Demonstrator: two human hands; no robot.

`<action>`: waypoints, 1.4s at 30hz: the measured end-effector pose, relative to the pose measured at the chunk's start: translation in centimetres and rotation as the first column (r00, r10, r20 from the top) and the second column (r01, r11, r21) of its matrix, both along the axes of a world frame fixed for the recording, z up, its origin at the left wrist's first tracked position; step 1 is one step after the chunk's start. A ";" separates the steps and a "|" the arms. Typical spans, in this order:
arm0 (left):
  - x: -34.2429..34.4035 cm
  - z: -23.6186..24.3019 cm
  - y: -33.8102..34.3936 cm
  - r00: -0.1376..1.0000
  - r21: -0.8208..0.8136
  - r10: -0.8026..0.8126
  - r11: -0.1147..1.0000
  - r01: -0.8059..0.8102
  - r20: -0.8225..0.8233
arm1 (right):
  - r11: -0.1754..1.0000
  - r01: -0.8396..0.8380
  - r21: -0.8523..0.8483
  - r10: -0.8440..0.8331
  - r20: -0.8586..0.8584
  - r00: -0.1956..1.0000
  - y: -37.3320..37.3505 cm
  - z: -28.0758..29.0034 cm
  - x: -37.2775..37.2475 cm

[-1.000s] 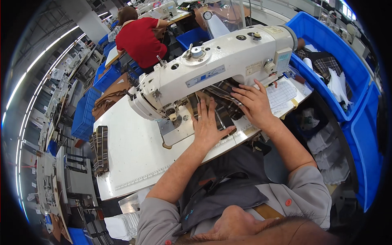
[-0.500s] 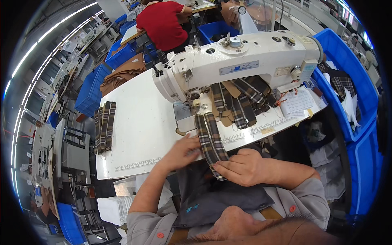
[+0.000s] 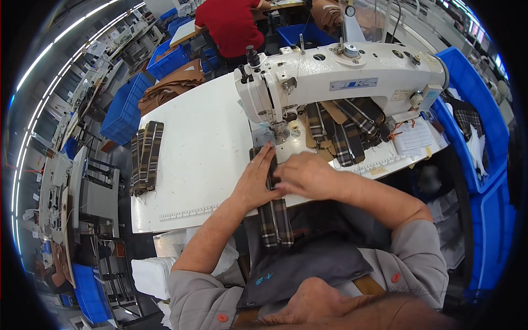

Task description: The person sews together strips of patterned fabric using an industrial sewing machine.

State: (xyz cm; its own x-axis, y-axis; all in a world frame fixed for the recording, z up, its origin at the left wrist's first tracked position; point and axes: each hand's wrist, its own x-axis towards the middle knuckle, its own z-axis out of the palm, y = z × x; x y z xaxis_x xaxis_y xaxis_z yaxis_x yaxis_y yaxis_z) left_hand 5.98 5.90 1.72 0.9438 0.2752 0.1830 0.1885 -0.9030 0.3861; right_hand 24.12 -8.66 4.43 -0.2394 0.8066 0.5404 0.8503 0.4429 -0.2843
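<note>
A white sewing machine (image 3: pixel 341 74) stands on a white table (image 3: pixel 198 148). A long brown plaid fabric strip (image 3: pixel 275 223) runs from the needle area over the table's front edge and hangs down. My left hand (image 3: pixel 256 179) lies on the strip's left side, fingers pointing at the presser foot. My right hand (image 3: pixel 305 175) presses on the strip from the right, just in front of the needle plate. Both hands pinch and hold the strip flat.
More plaid strips (image 3: pixel 344 129) lie under the machine arm, and a stack of finished strips (image 3: pixel 144 157) sits at the table's left. Blue bins (image 3: pixel 473 110) stand to the right, brown cloth (image 3: pixel 170 85) behind. A person in a red shirt (image 3: pixel 231 22) works at the back.
My hands moved the plaid strip up from the table's front edge toward the needle. One second ago both hands were under the machine arm among the loose strips.
</note>
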 end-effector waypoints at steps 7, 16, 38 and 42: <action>2.4 -0.3 0.4 0.992 -0.180 0.070 0.982 -0.051 0.102 | 0.998 0.055 -0.024 -0.050 0.181 0.982 4.0 -1.6 4.7; 2.7 -0.1 2.6 0.999 0.033 -0.004 0.999 0.002 0.051 | 0.992 0.123 0.031 -0.126 0.147 0.981 4.4 -2.1 4.8; 3.8 -0.3 2.2 0.992 0.026 0.034 0.999 -0.037 0.121 | 0.987 0.160 0.020 -0.161 0.135 0.978 4.7 -2.4 5.3; 3.7 -0.3 2.0 0.995 0.042 0.046 0.998 -0.050 0.086 | 0.984 0.177 -0.011 -0.174 0.138 0.975 4.6 -2.5 5.3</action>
